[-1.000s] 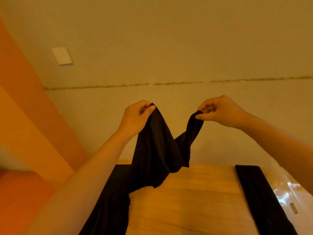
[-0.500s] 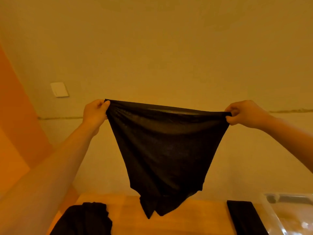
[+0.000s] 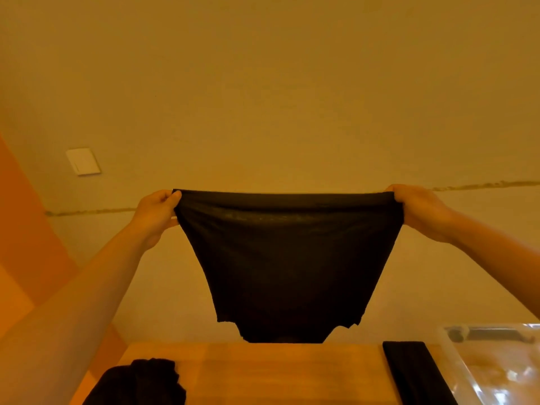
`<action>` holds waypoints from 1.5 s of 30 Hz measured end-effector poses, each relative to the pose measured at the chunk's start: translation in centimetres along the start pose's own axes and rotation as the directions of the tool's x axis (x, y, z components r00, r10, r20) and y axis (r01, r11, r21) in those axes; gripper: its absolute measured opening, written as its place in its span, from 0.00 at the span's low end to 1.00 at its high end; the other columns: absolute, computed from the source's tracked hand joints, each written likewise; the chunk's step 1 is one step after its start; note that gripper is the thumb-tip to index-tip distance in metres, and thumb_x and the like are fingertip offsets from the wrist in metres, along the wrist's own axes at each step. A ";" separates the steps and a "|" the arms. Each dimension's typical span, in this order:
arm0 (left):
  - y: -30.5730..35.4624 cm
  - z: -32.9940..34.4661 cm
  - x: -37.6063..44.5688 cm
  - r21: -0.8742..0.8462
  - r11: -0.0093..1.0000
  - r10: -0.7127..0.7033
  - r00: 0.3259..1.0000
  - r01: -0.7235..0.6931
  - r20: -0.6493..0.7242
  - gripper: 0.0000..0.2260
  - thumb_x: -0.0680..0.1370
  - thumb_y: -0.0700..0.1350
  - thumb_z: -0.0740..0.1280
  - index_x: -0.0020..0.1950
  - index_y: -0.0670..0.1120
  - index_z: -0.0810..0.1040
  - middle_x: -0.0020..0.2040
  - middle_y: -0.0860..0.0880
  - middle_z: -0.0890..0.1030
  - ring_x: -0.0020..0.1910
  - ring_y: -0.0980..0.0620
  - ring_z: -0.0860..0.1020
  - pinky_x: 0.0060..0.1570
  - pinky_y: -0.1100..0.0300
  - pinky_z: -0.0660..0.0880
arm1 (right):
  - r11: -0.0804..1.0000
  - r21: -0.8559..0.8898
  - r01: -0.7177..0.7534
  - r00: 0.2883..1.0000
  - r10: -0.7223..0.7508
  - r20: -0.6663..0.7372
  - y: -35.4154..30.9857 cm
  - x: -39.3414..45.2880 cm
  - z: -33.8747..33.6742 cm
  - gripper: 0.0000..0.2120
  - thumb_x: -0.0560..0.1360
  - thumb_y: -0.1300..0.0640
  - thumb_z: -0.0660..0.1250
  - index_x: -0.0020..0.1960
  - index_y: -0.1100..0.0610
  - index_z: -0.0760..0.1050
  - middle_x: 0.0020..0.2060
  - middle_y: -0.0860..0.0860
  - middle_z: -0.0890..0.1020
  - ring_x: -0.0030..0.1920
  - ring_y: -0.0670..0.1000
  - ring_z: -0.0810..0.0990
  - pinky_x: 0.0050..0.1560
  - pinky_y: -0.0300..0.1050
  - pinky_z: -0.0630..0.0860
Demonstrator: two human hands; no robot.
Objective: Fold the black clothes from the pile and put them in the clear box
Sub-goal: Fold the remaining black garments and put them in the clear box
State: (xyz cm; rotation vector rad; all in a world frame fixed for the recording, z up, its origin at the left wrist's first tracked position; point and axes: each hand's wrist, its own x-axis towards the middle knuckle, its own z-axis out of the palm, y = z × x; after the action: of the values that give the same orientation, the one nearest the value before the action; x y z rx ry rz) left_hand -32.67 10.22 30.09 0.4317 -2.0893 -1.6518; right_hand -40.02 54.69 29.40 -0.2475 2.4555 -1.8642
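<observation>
A black garment point(image 3: 286, 264) hangs spread out in the air above the wooden table point(image 3: 277, 372). My left hand point(image 3: 156, 216) pinches its upper left corner and my right hand point(image 3: 420, 213) pinches its upper right corner, so the top edge is stretched taut. Its lower edge hangs just above the table's far edge. A crumpled pile of black clothes point(image 3: 140, 384) lies at the table's near left. A folded black piece point(image 3: 415, 372) lies at the right, beside the clear box point(image 3: 496, 366).
A plain wall stands close behind the table, with a white switch plate point(image 3: 83, 161) at the left. An orange surface point(image 3: 26, 244) runs along the left side. The clear box has a dark handle on its far rim.
My hands have moved apart and up, spreading the bunched garment wide and lifting it off the table. The view has tilted up toward the wall.
</observation>
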 end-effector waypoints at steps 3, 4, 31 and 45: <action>-2.6 0.0 -0.8 0.010 0.998 -0.055 0.997 0.055 0.057 0.09 0.83 0.44 0.59 0.47 0.44 0.77 0.49 0.46 0.78 0.45 0.51 0.78 0.44 0.57 0.76 | 0.998 0.023 -0.065 0.992 0.062 0.111 1.4 -1.2 0.8 0.12 0.80 0.60 0.54 0.43 0.60 0.73 0.39 0.53 0.76 0.40 0.50 0.75 0.44 0.44 0.71; -3.3 0.0 -1.0 0.007 0.998 -0.070 0.995 0.070 0.064 0.09 0.83 0.44 0.59 0.47 0.44 0.77 0.49 0.45 0.79 0.46 0.50 0.78 0.45 0.56 0.76 | 0.998 -0.025 -0.059 0.985 0.062 0.163 1.9 -1.5 0.9 0.11 0.81 0.58 0.56 0.46 0.61 0.74 0.41 0.54 0.77 0.43 0.51 0.76 0.46 0.44 0.71; -5.7 -2.8 -2.3 0.300 0.943 0.106 0.984 -0.144 0.141 0.04 0.79 0.41 0.66 0.45 0.45 0.79 0.46 0.40 0.83 0.46 0.41 0.81 0.51 0.52 0.77 | 0.550 -0.824 0.137 0.986 0.007 0.169 2.0 -0.8 -0.5 0.04 0.77 0.61 0.67 0.44 0.56 0.80 0.35 0.49 0.83 0.38 0.45 0.81 0.35 0.35 0.69; -5.2 -6.2 -6.2 0.124 0.980 0.123 0.963 -0.156 0.240 0.06 0.77 0.47 0.68 0.50 0.47 0.83 0.46 0.50 0.85 0.47 0.52 0.83 0.55 0.60 0.74 | 0.891 -0.448 0.074 0.995 -0.096 -0.026 2.7 -8.7 0.0 0.04 0.73 0.58 0.72 0.45 0.48 0.82 0.40 0.45 0.85 0.46 0.42 0.81 0.46 0.36 0.71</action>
State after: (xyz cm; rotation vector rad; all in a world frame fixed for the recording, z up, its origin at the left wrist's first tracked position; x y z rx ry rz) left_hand -24.31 6.86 25.28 0.1339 -2.3579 -1.5401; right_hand -31.73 56.78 26.26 -0.3347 2.9239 -1.3115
